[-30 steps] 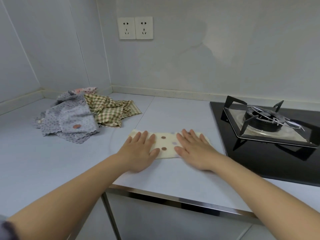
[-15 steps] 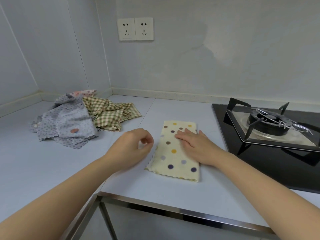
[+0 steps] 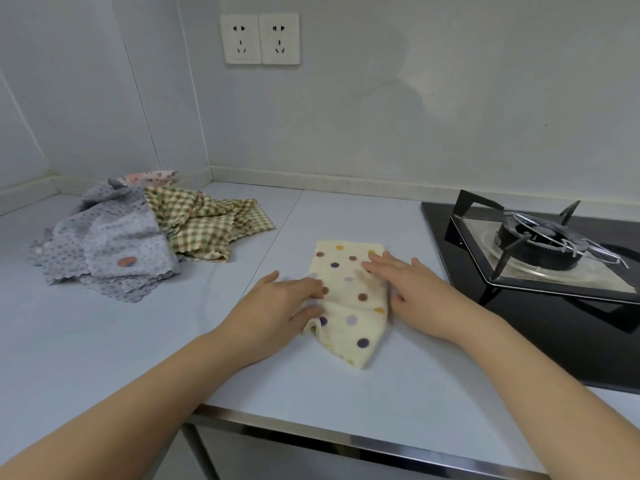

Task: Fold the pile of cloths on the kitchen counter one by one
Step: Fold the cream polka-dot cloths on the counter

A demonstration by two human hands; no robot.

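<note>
Polka-dot cloth [image 3: 348, 271] lies half folded: your left grip [image 3: 273, 306] pinches its edge, your right grip [image 3: 412, 289] presses it flat. Crumpled pile [image 3: 114, 244] is left to fold

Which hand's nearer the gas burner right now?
Right. The right hand lies on the dotted cloth, on the side toward the gas burner; the left hand holds the cloth's opposite edge, farther away.

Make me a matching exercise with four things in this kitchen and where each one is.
Things:
1 dotted cloth
2 grey cloth
3 burner
4 sockets

Places:
A on the wall
B touched by the left hand and the right hand
C beside the checked cloth
D on the black hob

Pairs: 1-B, 2-C, 3-D, 4-A
</note>
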